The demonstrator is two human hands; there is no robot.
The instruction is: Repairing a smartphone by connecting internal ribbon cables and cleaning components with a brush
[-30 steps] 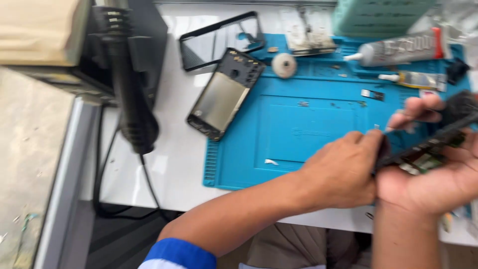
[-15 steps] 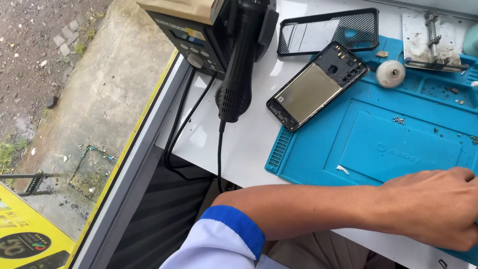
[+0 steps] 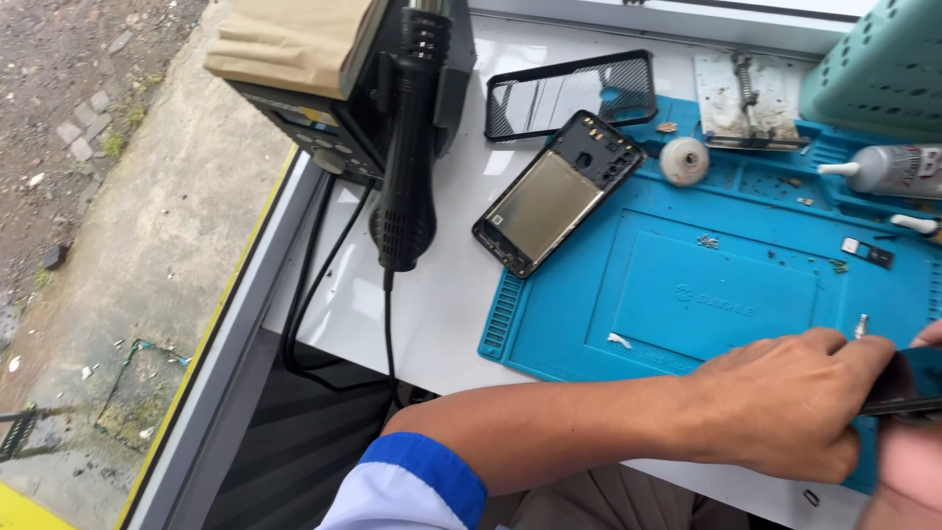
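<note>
My left hand [image 3: 785, 402] reaches across from the lower left, its arm in a white sleeve with a blue cuff. Its fingers are closed on a dark flat phone part [image 3: 908, 381] at the right edge of the view. My right hand [image 3: 908, 476] is mostly cut off at the bottom right and lies under that same part, with one fingertip showing above it. Both hands hover over the near right corner of a blue repair mat [image 3: 716, 285]. An opened phone body [image 3: 557, 204] lies diagonally across the mat's left edge, apart from both hands.
A hot-air station [image 3: 324, 108] with its black handle [image 3: 407, 157] and cables stands at the table's left edge. A black phone cover [image 3: 569, 93], a white round piece [image 3: 684, 160], a metal fixture [image 3: 746, 98], a glue tube [image 3: 898, 169] and a green basket [image 3: 883, 69] sit along the back. Pavement lies below left.
The view swung left to the ground, then partly back right. The dark part and my right hand are again visible at the right edge; my left hand stays on the part.
</note>
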